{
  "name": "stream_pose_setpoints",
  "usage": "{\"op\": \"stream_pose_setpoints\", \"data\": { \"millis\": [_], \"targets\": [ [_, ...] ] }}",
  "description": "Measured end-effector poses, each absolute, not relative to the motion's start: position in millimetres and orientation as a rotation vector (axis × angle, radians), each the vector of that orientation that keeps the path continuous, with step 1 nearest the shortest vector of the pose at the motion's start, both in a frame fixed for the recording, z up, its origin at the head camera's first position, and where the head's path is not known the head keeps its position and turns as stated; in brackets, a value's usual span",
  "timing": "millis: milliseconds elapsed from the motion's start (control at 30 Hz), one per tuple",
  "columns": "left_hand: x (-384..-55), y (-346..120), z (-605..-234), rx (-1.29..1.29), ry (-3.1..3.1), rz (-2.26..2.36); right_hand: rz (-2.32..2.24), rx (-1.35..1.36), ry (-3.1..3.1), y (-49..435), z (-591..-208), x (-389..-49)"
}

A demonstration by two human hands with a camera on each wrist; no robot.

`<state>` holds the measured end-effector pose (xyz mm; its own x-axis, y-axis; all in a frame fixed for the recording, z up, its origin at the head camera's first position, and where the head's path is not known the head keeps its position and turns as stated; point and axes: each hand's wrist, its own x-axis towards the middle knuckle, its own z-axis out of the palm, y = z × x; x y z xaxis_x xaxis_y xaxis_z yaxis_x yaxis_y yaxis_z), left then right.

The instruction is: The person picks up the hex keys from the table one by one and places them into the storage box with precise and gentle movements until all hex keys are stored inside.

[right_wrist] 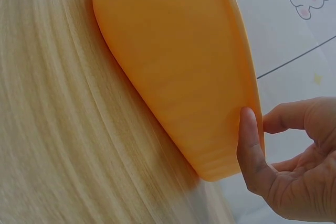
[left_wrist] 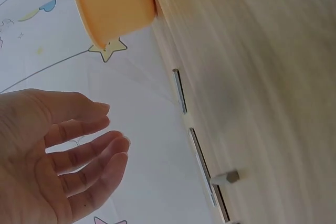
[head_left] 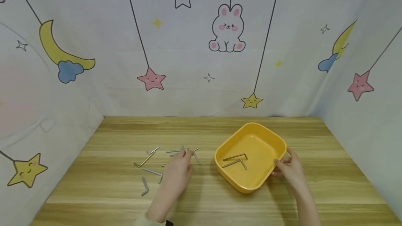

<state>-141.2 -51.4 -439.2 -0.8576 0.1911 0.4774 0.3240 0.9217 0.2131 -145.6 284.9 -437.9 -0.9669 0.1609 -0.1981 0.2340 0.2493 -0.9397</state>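
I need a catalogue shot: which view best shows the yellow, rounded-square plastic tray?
The head view: the tray shows its inside and nearly all its rim. The left wrist catches only part of its outside; the right wrist, a cropped outer wall pinched by the right hand.

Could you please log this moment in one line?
Left grip: empty, above loose hex keys | Right grip: pinching edge of yellow tray | Tray: two hex keys

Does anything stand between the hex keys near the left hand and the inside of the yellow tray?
Only the wall of the tray facing the keys; a key would likely need lifting over it. Nothing else visible lies between them. The right hand grips the tray's right side.
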Motion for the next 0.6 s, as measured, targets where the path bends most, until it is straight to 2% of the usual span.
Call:
{"op": "stream_pose_setpoints", "data": {
  "millis": [600],
  "targets": [
    [-144,-70,-445,-0.138,-2.872,-0.427,-1.855,0.388,2.442,285,-439,-147]
  ]
}}
